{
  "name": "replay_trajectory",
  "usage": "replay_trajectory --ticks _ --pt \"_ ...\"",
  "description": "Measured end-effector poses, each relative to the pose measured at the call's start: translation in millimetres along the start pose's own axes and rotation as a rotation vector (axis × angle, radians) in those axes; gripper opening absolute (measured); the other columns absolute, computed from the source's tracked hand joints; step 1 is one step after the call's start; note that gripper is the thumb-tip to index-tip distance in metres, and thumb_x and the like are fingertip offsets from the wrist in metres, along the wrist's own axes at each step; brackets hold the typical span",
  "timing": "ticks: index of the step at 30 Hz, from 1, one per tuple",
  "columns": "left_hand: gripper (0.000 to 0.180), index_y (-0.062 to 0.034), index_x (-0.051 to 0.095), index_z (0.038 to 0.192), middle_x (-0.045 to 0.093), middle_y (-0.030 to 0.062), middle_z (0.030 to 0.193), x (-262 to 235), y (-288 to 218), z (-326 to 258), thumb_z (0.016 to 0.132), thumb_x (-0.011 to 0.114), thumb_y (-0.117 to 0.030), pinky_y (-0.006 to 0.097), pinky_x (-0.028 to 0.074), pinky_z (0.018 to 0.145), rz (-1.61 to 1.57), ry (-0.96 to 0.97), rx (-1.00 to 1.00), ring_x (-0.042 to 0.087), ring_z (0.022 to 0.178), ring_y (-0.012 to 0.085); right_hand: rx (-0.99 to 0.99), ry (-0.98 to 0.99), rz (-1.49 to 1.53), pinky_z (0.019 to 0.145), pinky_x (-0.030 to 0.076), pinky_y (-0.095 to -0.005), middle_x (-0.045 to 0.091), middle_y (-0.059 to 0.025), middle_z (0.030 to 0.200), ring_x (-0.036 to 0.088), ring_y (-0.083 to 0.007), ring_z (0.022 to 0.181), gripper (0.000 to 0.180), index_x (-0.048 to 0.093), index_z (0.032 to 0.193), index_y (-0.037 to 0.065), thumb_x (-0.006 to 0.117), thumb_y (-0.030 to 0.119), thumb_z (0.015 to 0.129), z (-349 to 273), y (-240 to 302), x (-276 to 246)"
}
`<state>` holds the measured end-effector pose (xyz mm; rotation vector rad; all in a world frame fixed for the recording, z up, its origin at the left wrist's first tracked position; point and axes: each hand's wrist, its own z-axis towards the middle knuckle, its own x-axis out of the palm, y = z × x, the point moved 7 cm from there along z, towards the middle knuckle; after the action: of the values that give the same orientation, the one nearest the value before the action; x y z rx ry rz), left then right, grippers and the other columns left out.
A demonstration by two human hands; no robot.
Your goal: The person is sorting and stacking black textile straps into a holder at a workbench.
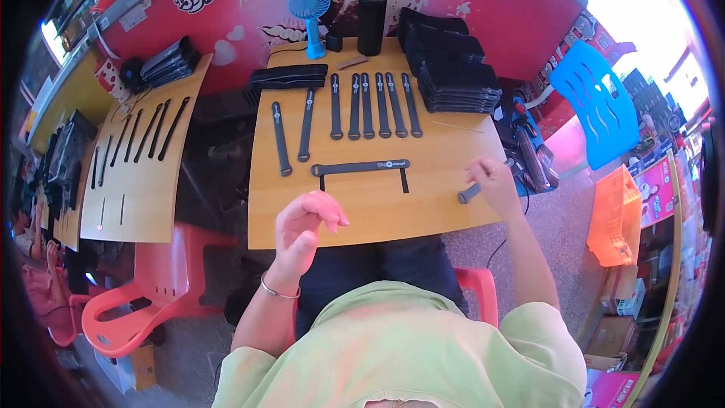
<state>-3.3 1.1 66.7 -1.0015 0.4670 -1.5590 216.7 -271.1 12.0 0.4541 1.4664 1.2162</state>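
Note:
My right hand is closed on a dark grey strap at the table's right edge; the strap's rounded end sticks out to the left of the fingers. Over the front edge, my left hand is raised with bent fingers, the thumb apart, holding nothing. Beyond it, another strap lies crosswise above two short black marks on the wooden table. Several similar straps lie in a row farther back, two of them slanting at the left.
Stacks of black straps stand at the back right, and a flatter bundle at the back left. Behind are a blue fan and black bottle. A second table with straps, a red chair and an orange crate flank mine.

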Motion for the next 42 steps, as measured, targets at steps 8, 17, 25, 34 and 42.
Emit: replay_trajectory --ticks 8,17,25,34,42 --pt "0.005 0.0003 0.057 0.086 0.056 0.0039 0.081 -14 41 -19 0.086 0.06 -0.004 0.021 0.043 0.069 0.341 -0.118 -0.285 0.055 0.075 0.0092 -0.392 0.069 -0.391 0.073 0.048 -0.0359 0.063 -0.0112 0.085 0.06 -0.0289 0.085 0.011 0.064 0.086 0.005 0.063 0.014 0.08 -20 33 41" --pt "0.009 -0.0005 0.058 0.082 0.055 0.0031 0.072 -48 105 -36 0.085 0.063 -0.008 0.022 0.041 0.056 0.649 -0.15 -0.402 0.05 0.061 0.0094 -0.344 -0.096 -0.414 0.082 0.046 -0.0378 0.061 -0.0132 0.097 0.058 -0.0325 0.094 0.018 0.062 0.097 0.004 0.063 0.007 0.079 -12 13 39" --pt "0.01 -0.001 0.059 0.079 0.052 0.0066 0.066 -37 105 -36 0.082 0.065 -0.008 0.025 0.038 0.049 0.804 -0.026 -0.343 0.048 0.053 0.0141 -0.377 -0.095 -0.439 0.081 0.046 -0.0392 0.058 -0.0115 0.096 0.056 -0.0319 0.093 0.018 0.061 0.095 0.004 0.061 0.001 0.077 -39 10 91" --pt "0.011 -0.0039 0.058 0.077 0.052 0.0077 0.066 -32 105 -37 0.077 0.068 -0.008 0.032 0.043 0.052 0.918 0.073 -0.272 0.053 0.057 0.0235 -0.4 -0.109 -0.503 0.077 0.046 -0.0384 0.058 -0.0121 0.09 0.056 -0.0316 0.088 0.015 0.06 0.091 0.003 0.058 -0.003 0.077 -38 6 99" --pt "0.012 -0.0044 0.058 0.077 0.053 0.008 0.067 -32 105 -37 0.078 0.068 -0.012 0.034 0.044 0.054 0.982 0.074 -0.234 0.054 0.061 0.0252 -0.398 -0.089 -0.495 0.077 0.046 -0.039 0.059 -0.0123 0.092 0.056 -0.0319 0.089 0.014 0.06 0.091 0.003 0.058 -0.003 0.078 -38 12 99"
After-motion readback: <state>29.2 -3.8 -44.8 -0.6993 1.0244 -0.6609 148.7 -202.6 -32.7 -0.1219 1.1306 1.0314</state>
